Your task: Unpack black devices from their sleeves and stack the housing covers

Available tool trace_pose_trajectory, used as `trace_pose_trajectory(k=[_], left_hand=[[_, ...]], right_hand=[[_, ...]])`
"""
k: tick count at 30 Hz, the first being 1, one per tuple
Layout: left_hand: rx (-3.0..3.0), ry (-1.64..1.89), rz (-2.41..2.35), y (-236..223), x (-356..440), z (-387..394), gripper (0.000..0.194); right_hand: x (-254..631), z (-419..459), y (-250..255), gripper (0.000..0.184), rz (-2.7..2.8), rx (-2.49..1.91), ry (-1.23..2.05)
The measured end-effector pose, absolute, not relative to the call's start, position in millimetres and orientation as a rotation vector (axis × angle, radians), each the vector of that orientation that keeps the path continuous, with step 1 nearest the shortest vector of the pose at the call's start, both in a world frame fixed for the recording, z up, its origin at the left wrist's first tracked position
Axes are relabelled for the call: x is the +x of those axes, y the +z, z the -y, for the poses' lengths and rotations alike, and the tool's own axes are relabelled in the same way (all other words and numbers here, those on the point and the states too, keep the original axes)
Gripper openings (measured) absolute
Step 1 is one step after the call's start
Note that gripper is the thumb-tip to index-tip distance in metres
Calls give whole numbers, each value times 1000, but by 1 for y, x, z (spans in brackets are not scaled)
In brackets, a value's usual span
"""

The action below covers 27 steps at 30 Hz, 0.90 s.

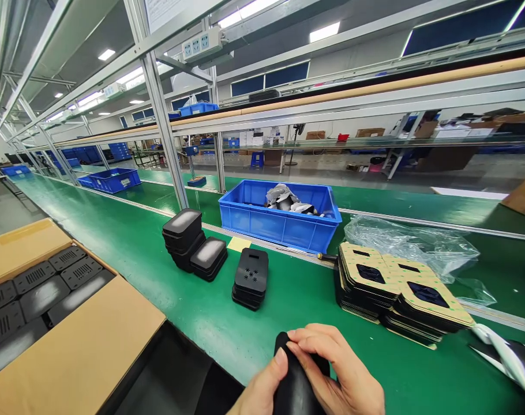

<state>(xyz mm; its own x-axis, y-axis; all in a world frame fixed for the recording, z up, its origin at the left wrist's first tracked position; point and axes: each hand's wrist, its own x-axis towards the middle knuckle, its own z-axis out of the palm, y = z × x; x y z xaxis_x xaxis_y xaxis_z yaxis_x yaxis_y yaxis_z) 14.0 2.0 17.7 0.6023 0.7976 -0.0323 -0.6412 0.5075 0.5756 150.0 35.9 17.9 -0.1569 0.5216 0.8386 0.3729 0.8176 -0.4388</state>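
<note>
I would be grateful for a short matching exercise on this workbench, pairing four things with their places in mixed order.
Things:
1. Open cardboard box
2. Yellow paper
3. Clear plastic film
4. Right hand

Places:
A. Holding a black piece
B. Behind the cream-topped stacks
C. At the left, filled with black casings
D. Just in front of the large blue bin

Pairs: 1-C, 2-D, 3-B, 4-A
</note>
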Motion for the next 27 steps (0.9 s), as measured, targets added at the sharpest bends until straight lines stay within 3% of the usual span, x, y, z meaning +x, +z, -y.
trace_pose_trajectory(k=[7, 17, 23, 27], left_hand=[[373, 1035, -389, 17, 20, 5, 62], [388, 1111, -432, 15, 24, 3, 46], [294, 1145, -341, 4, 30, 8, 60], [347, 1153, -402, 6, 27, 7, 64]], right_hand=[[155, -34, 15, 31, 1884, -606, -73], [145, -27, 6, 31, 1796, -669, 8], [139, -22, 6, 29, 1787, -733, 47], [137, -22, 13, 16, 1791, -806, 128]])
